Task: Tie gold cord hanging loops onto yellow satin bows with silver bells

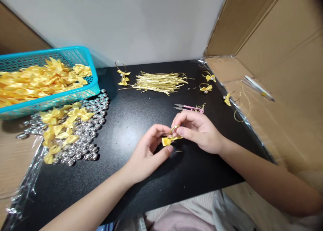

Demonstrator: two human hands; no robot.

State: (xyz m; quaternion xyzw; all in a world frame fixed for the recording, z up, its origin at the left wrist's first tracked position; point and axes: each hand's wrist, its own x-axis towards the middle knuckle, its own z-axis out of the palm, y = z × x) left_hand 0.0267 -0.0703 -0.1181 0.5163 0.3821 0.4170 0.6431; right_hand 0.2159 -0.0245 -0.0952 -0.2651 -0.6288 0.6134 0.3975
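Between my two hands, above the black table, is a yellow ribbon bow (167, 141) with a loop of gold cord (173, 130) rising from it. My left hand (152, 150) pinches the bow from the left, its thumb below. The fingertips of my right hand (195, 130) are closed on the gold loop and the bow's right side. Part of the bow is hidden by the fingers. Just beyond my right hand lie pink-handled thread snips (190, 108), with cord scraps by the handle. A bundle of gold cords (161, 82) lies farther back.
At left, a blue basket (94, 77) holds many yellow bows. Silver bells (88, 146) and loose bows (68, 136) are spread before it. Looped bows (206, 88) lie at the back right and back left. Cardboard (277, 62) walls the right side, near a white pen-like object (258, 87).
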